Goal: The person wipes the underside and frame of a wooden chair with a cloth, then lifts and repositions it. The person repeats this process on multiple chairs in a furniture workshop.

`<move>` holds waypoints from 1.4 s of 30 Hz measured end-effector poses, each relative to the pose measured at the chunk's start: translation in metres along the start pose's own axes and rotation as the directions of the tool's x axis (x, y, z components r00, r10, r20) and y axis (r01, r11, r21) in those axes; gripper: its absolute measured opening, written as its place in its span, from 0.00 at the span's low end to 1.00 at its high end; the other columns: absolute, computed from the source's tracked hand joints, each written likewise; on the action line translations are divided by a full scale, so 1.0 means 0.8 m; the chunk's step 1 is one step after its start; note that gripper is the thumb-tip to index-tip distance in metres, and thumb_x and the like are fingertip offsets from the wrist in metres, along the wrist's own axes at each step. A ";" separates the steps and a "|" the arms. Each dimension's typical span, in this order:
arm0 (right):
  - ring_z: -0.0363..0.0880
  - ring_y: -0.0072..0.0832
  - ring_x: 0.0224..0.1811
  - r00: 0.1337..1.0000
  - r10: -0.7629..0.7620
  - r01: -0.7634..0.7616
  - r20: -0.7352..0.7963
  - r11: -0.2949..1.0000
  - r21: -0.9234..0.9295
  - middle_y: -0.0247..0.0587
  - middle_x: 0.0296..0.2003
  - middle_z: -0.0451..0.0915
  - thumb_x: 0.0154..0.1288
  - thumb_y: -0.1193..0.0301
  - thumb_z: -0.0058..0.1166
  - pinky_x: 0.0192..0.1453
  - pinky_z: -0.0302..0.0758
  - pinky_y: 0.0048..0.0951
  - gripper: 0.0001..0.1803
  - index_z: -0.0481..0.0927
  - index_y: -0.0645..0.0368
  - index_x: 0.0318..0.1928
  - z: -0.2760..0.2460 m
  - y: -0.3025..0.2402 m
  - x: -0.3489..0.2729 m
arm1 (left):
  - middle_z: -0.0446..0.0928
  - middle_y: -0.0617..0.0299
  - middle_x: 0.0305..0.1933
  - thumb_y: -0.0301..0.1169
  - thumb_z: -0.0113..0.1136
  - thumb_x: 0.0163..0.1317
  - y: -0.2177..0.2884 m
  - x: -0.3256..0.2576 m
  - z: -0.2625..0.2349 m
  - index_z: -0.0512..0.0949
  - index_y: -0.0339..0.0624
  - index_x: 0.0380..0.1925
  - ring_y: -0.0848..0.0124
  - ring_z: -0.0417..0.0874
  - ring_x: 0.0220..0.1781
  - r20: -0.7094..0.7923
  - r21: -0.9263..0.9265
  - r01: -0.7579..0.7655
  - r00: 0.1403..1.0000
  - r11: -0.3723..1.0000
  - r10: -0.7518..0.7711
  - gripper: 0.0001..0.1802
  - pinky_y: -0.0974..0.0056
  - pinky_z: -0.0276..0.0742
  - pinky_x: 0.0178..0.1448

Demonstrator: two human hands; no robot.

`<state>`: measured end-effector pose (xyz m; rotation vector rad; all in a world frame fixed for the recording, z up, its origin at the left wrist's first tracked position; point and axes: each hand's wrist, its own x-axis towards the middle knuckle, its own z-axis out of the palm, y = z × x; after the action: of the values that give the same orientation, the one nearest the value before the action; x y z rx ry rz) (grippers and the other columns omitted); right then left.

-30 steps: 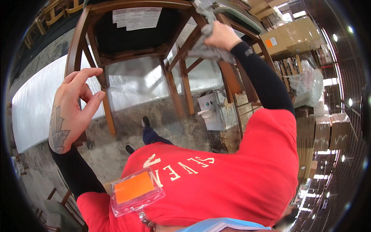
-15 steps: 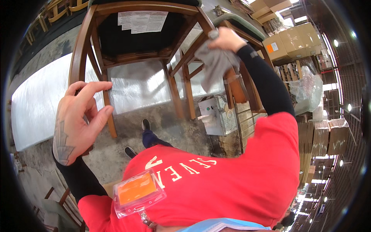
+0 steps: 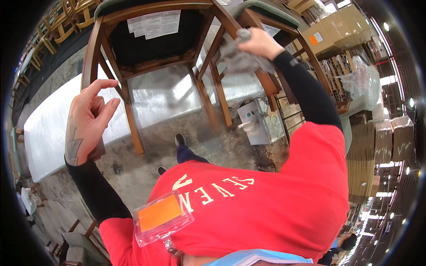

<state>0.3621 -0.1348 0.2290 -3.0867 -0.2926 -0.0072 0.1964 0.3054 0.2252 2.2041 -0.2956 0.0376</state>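
Observation:
A brown wooden chair (image 3: 157, 72) faces me with its black underside (image 3: 120, 37), which bears white paper labels (image 3: 155, 24). My right hand (image 3: 261, 43) is closed on a grey cloth (image 3: 242, 56), beside the chair's right-hand leg and in front of a second chair (image 3: 316, 57). The cloth hides whether it touches the wood. My left hand (image 3: 91, 117) is beside the first chair's left-hand leg, overlapping it in view. Its index finger and thumb stand apart and the other fingers curl, with nothing seen held; contact with the leg is unclear.
A plastic-wrapped surface (image 3: 53, 133) lies behind the chair legs. A pale metal box (image 3: 259, 122) stands at right on the concrete floor (image 3: 137, 177). Cardboard boxes (image 3: 339, 31) and stacked cardboard (image 3: 361, 164) are farther right. More wooden chairs (image 3: 60, 26) stand far left.
My view has shifted slightly. My left hand appears higher, with its index finger more bent. The cloth in my right hand has bunched upward and sits closer to the first chair's leg.

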 end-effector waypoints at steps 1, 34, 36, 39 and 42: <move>0.84 0.53 0.48 0.999 -0.003 0.004 -0.049 1.000 0.012 0.64 0.41 0.84 0.49 0.52 0.63 0.56 0.80 0.43 0.31 0.82 0.69 0.43 -0.002 0.007 -0.051 | 0.61 0.70 0.13 0.29 0.63 0.65 0.005 -0.001 0.001 0.80 0.40 0.49 0.81 0.62 0.17 0.008 -0.020 0.014 1.000 1.000 -0.014 0.13 0.69 0.56 0.26; 0.79 0.43 0.39 0.259 -0.267 0.865 -0.928 -0.364 0.346 0.42 0.30 0.78 0.40 0.63 0.64 0.47 0.75 0.42 0.12 0.81 0.52 0.28 0.113 -0.468 -0.017 | 0.71 0.45 0.68 0.58 0.38 0.75 -0.023 -0.093 0.000 0.69 0.37 0.61 0.54 0.67 0.73 -0.935 -0.137 -0.267 0.353 0.954 -0.036 0.34 0.48 0.50 0.76; 0.77 0.47 0.48 0.120 -0.211 0.879 -0.970 -0.432 0.203 0.44 0.40 0.77 0.43 0.67 0.63 0.55 0.73 0.46 0.15 0.81 0.55 0.35 0.154 -0.450 -0.077 | 0.70 0.43 0.68 0.60 0.38 0.74 -0.021 -0.072 0.007 0.69 0.35 0.61 0.52 0.66 0.73 -0.910 -0.181 -0.227 0.407 0.957 -0.075 0.37 0.47 0.53 0.76; 0.75 0.50 0.54 0.369 -0.407 0.600 -0.835 -0.582 0.549 0.47 0.46 0.76 0.53 0.66 0.63 0.61 0.72 0.45 0.18 0.79 0.59 0.44 0.216 -0.439 -0.040 | 0.69 0.40 0.69 0.60 0.36 0.75 -0.031 -0.069 -0.003 0.68 0.34 0.62 0.49 0.65 0.74 -0.837 -0.263 -0.261 0.540 0.929 -0.086 0.38 0.46 0.55 0.77; 0.70 0.56 0.63 0.853 -0.228 0.326 -0.470 -0.470 0.820 0.56 0.55 0.72 0.60 0.66 0.63 0.70 0.67 0.43 0.30 0.70 0.67 0.60 0.241 -0.406 0.001 | 0.67 0.36 0.69 0.61 0.34 0.75 -0.022 -0.058 -0.005 0.68 0.34 0.62 0.46 0.65 0.75 -0.669 -0.134 -0.146 0.743 0.980 0.019 0.39 0.45 0.54 0.78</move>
<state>0.3024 0.1920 0.0493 -0.9978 -0.6769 0.0852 0.1556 0.3275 0.2078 1.8493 0.0146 0.8089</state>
